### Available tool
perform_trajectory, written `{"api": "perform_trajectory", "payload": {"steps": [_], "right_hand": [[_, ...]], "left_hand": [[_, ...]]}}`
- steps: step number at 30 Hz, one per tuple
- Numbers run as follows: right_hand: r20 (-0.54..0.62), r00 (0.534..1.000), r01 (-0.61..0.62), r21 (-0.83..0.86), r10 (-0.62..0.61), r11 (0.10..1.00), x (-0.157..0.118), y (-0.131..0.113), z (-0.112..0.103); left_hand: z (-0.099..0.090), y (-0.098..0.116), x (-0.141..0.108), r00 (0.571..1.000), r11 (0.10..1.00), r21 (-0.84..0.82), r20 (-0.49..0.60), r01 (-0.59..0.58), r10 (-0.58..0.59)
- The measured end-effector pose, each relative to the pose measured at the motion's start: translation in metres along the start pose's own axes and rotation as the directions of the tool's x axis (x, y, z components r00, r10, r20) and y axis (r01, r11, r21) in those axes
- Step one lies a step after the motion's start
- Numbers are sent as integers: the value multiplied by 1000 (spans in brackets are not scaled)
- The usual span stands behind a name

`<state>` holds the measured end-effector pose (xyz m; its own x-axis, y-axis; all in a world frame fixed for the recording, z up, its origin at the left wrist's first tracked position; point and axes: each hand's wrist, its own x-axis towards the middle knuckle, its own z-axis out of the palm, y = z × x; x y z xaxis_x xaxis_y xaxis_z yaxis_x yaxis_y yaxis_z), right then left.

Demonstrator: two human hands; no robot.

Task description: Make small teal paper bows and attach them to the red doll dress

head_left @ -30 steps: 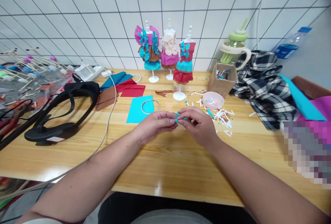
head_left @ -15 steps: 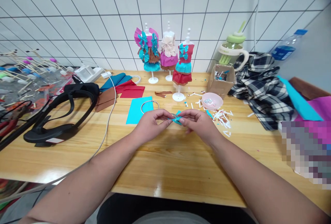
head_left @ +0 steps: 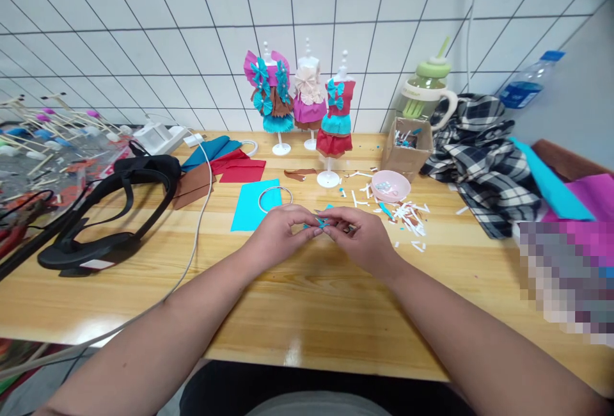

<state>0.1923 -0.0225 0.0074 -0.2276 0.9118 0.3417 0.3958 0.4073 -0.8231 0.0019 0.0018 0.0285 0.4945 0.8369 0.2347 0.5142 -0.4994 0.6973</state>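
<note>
A small turquoise paper piece [head_left: 322, 222] is pinched between the fingertips of both hands, mostly covered by them. My left hand [head_left: 284, 232] grips it from the left, and my right hand [head_left: 362, 235] from the right, the fingertips nearly touching. Just behind my left hand, a metal ring [head_left: 275, 191] lies partly over a flat turquoise sheet [head_left: 247, 206]. Beyond the hands stands a small white dress form [head_left: 336, 99] in red and turquoise paper. Two more dressed forms [head_left: 271, 93] [head_left: 307, 89] stand behind it.
Right of the hands are a pink dish [head_left: 391, 186], white paper scraps [head_left: 411, 219], a cardboard box [head_left: 407, 159] and a green-lidded jug [head_left: 428, 93]. Checked cloth [head_left: 472, 147] lies farther right. At left are a black headset [head_left: 110, 253], a cable [head_left: 197, 230] and folded red paper [head_left: 242, 170].
Both hands have closed in around the turquoise piece, so less of it shows. My right hand's fingers have shifted left over it. The whole view has moved slightly.
</note>
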Motion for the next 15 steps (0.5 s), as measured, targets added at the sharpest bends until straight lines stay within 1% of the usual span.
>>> {"api": "perform_trajectory", "payload": {"steps": [2, 4, 5, 7, 11, 13, 15], "right_hand": [[57, 991, 122, -65, -118, 990, -1, 1, -3], [108, 966, 248, -136, -234, 959, -1, 3, -6], [126, 953, 295, -174, -275, 940, -2, 4, -8], [156, 935, 349, -259, -318, 901, -2, 5, -11], [177, 930, 367, -409, -322, 835, -1, 6, -14], [181, 936, 351, -432, -301, 831, -1, 5, -14], [195, 946, 321, -432, -260, 843, 0, 3, -13]], "left_hand": [[0, 0, 0, 1000, 1000, 7, -2, 6, -6], [-1, 0, 0, 1000, 1000, 1, 8, 22, -22], [-2, 0, -1, 999, 999, -12, 19, 35, -35], [-2, 1, -1, 998, 997, -46, 42, 58, -56], [-2, 2, -1, 997, 996, -73, 55, 55, -51], [-1, 2, -1, 997, 997, -60, 60, 41, -38], [-1, 1, -1, 997, 1000, -13, 73, 6, -5]]}}
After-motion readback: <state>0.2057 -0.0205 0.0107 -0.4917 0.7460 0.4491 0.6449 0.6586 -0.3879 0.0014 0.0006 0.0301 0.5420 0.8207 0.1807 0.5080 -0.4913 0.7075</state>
